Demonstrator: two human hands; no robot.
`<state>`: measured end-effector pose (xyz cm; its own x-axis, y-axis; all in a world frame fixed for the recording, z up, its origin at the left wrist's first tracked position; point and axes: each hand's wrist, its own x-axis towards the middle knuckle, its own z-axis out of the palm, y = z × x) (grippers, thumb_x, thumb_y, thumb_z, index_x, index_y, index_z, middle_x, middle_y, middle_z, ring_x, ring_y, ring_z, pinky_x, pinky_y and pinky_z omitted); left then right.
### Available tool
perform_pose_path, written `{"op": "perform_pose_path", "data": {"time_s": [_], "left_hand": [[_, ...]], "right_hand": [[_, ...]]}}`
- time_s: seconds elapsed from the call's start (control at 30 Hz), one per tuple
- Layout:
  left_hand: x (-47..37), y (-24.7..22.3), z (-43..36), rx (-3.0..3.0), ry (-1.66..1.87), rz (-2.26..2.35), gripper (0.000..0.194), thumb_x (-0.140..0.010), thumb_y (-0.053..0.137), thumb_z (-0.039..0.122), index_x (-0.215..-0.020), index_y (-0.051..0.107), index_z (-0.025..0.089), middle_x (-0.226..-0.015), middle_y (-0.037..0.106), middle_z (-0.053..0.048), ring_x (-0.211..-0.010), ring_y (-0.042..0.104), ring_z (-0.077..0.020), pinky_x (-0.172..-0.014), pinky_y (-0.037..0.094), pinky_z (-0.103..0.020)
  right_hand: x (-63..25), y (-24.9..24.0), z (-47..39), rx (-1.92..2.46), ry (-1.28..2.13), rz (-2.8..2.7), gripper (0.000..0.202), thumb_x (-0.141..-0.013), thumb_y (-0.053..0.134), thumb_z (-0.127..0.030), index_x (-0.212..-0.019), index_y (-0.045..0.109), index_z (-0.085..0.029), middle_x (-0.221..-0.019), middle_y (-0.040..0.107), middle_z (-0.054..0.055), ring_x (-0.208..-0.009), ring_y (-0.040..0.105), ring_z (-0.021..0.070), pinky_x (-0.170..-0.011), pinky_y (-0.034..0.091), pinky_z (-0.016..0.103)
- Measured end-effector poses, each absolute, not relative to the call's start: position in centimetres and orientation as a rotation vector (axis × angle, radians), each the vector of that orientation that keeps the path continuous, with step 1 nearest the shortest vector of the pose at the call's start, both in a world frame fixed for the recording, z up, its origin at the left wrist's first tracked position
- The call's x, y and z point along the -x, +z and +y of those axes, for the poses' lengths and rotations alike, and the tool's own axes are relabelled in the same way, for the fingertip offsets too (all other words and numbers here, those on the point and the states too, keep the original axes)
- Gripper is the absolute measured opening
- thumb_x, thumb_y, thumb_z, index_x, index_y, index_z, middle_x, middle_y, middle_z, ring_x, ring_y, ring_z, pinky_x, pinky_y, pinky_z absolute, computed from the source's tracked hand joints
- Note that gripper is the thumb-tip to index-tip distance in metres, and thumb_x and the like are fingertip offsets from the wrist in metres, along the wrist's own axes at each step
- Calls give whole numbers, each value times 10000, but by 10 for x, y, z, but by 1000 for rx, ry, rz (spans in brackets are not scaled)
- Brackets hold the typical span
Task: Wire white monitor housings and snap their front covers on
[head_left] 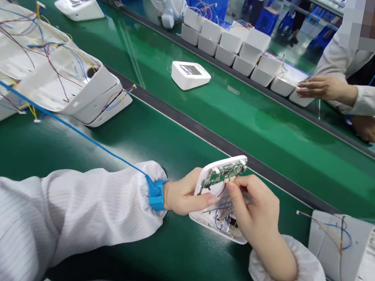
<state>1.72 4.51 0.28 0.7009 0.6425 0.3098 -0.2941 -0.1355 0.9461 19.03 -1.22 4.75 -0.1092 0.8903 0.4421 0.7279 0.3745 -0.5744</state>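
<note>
My left hand (187, 194) grips the left edge of a white plastic housing (203, 175), thumb across its inner side. A green circuit board (223, 176) is fixed inside the raised part of this housing. With thumb and index finger, my right hand (257, 211) pinches a small white wire connector (229, 180) at the board's lower edge; whether it is fully seated I cannot tell. Thin coloured wires (221, 214) run in the lower part of the housing, partly hidden behind my right hand. A blue wrist strap (156, 194) with a cord circles my left wrist.
Open white housings (73, 86) with loose wires are stacked on the left. Another white housing (336, 244) lies at right. Finished-looking white units (190, 77) sit on the green conveyor (145, 50). Across it, a co-worker's hand (327, 89) touches a row of white shells (242, 66).
</note>
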Motion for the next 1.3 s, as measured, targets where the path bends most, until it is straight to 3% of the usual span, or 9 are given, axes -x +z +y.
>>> {"op": "perform_pose_path", "data": {"time_s": [0.47,0.67,0.83,1.1,1.17,1.3], "left_hand": [[-19,2,43,-1400,816,296,485,-862,595,511,-1190,607,153,-939,680,-84,-946,621,-247,-893,522,-401],[-18,0,44,-1448,751,335,463,-871,568,541,-1077,638,132,-871,654,-70,-794,607,-197,-752,540,-336],[-19,3,46,-1489,777,313,462,-874,560,529,-1103,621,132,-920,660,-79,-876,613,-216,-823,536,-359],[-18,2,45,-1452,765,298,496,-868,570,520,-1194,579,147,-988,662,-89,-863,613,-207,-801,533,-353],[-17,2,45,-1434,745,273,511,-868,569,524,-1213,574,147,-990,665,-95,-854,615,-207,-776,538,-343],[-15,1,46,-1460,688,224,531,-864,567,549,-1185,601,127,-922,672,-96,-788,606,-198,-727,539,-322]], "right_hand": [[-189,41,-12,1381,222,-1858,144,-933,579,-215,-790,567,-203,-688,601,-28,-612,540,94,-588,412,232],[-191,41,-13,1406,249,-1841,157,-938,570,-222,-782,559,-206,-676,595,-37,-593,539,90,-574,411,228],[-190,39,-15,1428,135,-1859,145,-935,566,-220,-792,570,-201,-690,610,-26,-599,551,99,-582,415,244],[-196,40,-12,1447,-125,-1924,124,-920,621,-265,-814,575,-218,-717,645,-21,-632,593,123,-601,453,272],[-202,41,-7,1404,-188,-1858,148,-867,699,-324,-897,589,-229,-805,668,2,-732,634,157,-634,498,288],[-215,41,2,1207,-139,-1955,547,-830,729,-412,-1304,507,-250,-1254,626,119,-1138,613,272,-792,573,392]]}}
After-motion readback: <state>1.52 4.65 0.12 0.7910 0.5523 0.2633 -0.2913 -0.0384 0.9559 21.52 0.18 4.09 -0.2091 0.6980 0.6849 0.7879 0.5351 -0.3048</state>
